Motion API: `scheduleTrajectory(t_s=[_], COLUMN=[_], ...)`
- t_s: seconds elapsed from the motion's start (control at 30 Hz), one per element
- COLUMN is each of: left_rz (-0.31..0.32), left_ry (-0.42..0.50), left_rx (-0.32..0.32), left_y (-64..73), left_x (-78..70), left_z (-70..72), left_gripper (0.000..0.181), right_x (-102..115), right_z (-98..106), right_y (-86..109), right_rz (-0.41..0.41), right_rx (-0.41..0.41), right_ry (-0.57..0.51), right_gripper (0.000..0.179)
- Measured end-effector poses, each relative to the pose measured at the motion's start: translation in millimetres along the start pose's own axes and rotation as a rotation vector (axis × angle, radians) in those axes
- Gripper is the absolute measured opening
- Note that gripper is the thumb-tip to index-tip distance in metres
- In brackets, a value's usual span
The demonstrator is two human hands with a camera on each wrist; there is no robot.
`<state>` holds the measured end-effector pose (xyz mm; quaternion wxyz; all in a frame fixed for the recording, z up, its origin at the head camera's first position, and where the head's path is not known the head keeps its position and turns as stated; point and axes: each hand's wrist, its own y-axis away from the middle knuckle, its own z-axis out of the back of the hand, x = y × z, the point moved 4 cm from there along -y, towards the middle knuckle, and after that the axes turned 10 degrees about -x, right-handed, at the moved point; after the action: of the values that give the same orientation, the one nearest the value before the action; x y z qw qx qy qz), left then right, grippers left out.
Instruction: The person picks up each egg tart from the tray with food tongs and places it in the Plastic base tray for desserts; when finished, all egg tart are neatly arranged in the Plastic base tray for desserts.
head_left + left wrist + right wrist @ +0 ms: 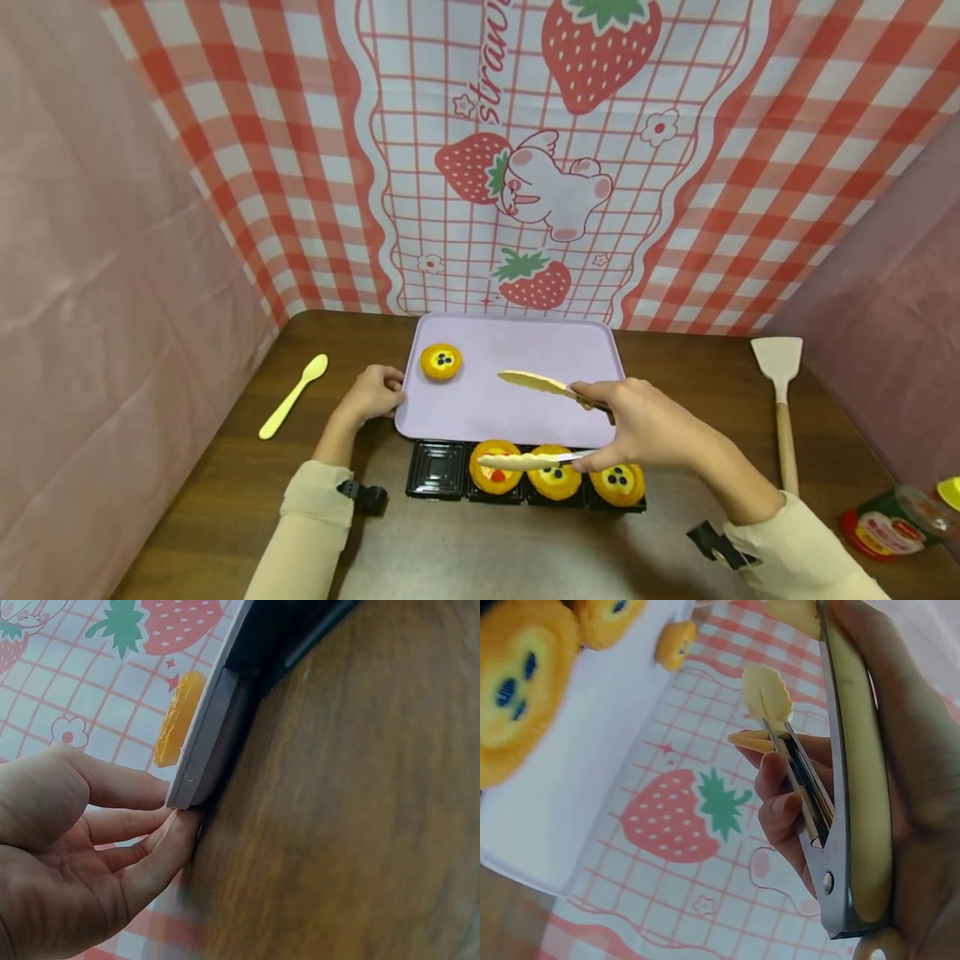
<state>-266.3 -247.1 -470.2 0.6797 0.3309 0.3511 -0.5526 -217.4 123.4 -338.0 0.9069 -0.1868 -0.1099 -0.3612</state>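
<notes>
My left hand (372, 392) pinches the left rim of a lilac tray (480, 408), thumb at the top edge and fingers below in the left wrist view. One tart (440, 362) with dark berries sits at the tray's back left. In my right hand (648, 421) is a pair of tongs (534, 382), its two cream tips spread wide with nothing between them. The lower tip overlaps a tart with red pieces (497, 482) in the head view. Beside that tart, two berry tarts (617, 483) sit in a black sectioned container (438, 469), whose leftmost section holds nothing.
A yellow spoon (292, 398) lies on the wooden table to the left. On the right are a spatula (777, 362) with a wooden handle and a red-and-green labelled bottle (888, 525). A strawberry-print cloth (555, 192) hangs behind the tray.
</notes>
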Motion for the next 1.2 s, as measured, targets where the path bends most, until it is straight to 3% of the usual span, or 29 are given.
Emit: scheduleTrajectory(t_s=[0.2,0.43,0.7,0.87,0.97,1.2], left_rz=[-0.002,-0.006,0.000,0.005,0.014,0.022], left_ry=[0.003,0.017,0.037,0.050,0.058,0.062], left_rx=[0.001,0.002,0.000,-0.003,-0.002,-0.002], left_y=[0.2,-0.8,-0.9,-1.2,-0.9,-2.2], left_x=[-1.0,-1.4,0.4,1.8,2.1,2.0], left_z=[-0.4,-1.7,0.1,1.2,0.6,-0.3], left_gripper=[0.035,0.035,0.035,0.035,0.035,0.036], right_x=[4,8,-5,-14,-18,-22], right_z=[11,-1,-37,-56,-66,-83], right_y=[-20.0,-53.3,-94.4,-117.1,-125.9,-137.0], right_rz=[0.024,0.061,-0.010,-0.057,-0.083,-0.154], right_rx=[-0.067,-0.121,-0.045,-0.034,-0.019,0.011], right_ry=[-0.008,-0.043,-0.063,-0.039,-0.013,0.001], right_gripper=[0.094,0.089,0.090,0.079,0.076,0.088])
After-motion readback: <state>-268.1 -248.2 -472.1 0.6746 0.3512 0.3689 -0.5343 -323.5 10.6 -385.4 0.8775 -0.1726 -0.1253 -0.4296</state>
